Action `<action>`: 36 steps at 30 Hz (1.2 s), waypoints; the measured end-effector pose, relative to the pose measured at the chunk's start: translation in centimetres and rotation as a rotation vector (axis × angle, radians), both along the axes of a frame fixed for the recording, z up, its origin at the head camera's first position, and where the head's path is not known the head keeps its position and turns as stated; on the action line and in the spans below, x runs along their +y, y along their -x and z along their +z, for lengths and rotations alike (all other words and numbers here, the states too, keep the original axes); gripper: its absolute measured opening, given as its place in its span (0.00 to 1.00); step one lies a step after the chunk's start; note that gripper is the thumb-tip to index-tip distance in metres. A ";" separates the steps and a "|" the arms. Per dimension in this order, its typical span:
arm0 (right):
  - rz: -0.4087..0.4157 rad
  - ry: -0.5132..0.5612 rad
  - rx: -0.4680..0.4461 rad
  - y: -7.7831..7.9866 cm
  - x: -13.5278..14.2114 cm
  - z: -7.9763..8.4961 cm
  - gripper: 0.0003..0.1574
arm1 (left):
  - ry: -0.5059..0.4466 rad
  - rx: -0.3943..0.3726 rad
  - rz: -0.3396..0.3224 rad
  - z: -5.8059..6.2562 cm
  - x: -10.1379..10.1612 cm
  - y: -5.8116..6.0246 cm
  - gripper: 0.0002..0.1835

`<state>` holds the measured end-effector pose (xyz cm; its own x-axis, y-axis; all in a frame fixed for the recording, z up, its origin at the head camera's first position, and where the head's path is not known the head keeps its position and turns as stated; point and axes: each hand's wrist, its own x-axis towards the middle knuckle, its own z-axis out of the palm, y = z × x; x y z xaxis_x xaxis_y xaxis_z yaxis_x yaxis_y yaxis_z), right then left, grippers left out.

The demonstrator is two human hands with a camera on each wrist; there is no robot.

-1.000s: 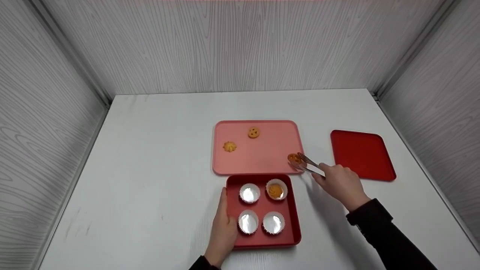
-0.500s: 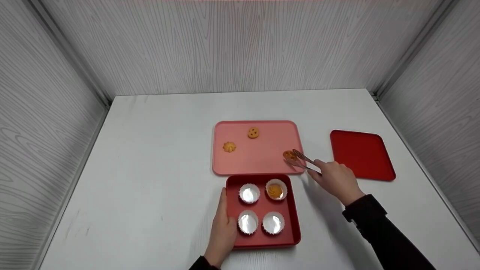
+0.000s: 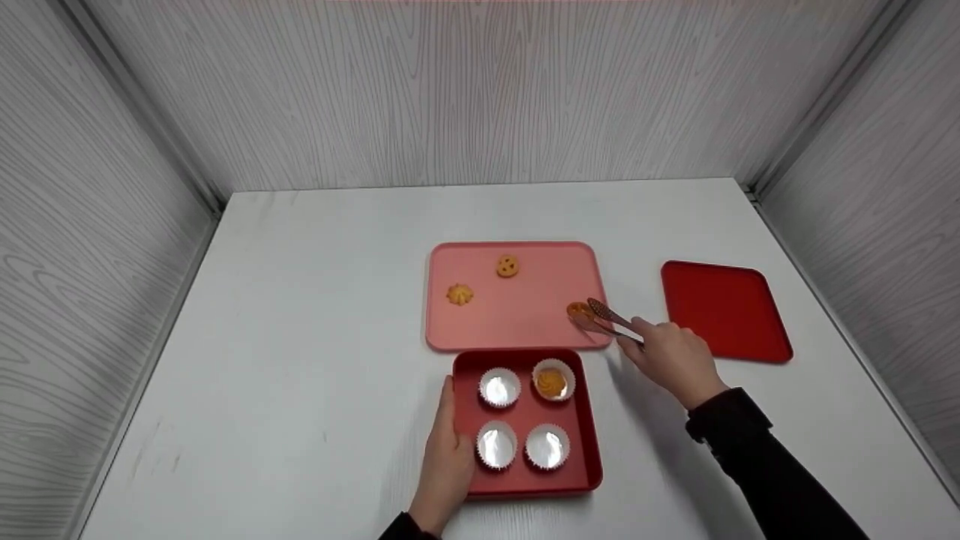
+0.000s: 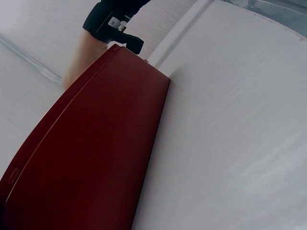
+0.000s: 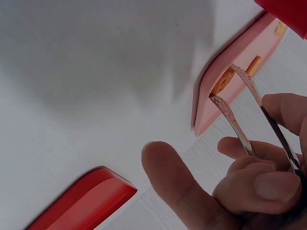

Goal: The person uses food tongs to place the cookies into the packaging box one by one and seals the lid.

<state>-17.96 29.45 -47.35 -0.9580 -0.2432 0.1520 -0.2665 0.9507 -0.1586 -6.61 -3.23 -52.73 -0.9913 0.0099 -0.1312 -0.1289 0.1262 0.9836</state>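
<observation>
While the left hand [image 3: 442,457] holds the box [image 3: 521,416] by its left edge, most fingers hidden, the right hand [image 3: 679,364] grips tongs [image 3: 615,318]. Their parted tips stand about a cookie [image 3: 576,307] near the near right corner of the pink tray [image 3: 525,330], half covering it; whether they touch it, I can't tell.

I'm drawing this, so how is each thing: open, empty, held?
Box: open-topped, holding four cups
Far right cup: holds a cookie
Other cups: empty
Tongs: tips apart, either side of another cookie
Pink tray: flat, two cookies lying on it
Red tray: flat, partly hidden
Left grip: touching box
Right grip: holding tongs
</observation>
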 end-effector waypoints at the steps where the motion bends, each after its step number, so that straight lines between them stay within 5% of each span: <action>1: -0.002 -0.005 -0.012 0.0 0.0 0.0 0.17 | 0.001 -0.001 0.001 0.0 0.0 0.0 0.42; 16: 0.075 0.015 -0.036 0.7 0.9 -0.3 0.13 | -0.002 0.006 0.003 -0.1 0.1 0.0 0.42; 25: 0.111 0.044 0.056 -0.2 1.1 -0.9 0.16 | 0.014 -0.010 0.005 0.1 0.1 0.0 0.42; 36: 0.215 0.092 0.249 -2.0 -0.1 0.2 0.20 | 0.013 0.001 0.003 0.0 0.0 0.0 0.42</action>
<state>-15.98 29.32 -47.13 -0.8169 -0.4098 0.4060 -0.5007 0.8532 -0.1462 -6.64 -3.24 -52.69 -0.9914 0.0050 -0.1307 -0.1287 0.1388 0.9819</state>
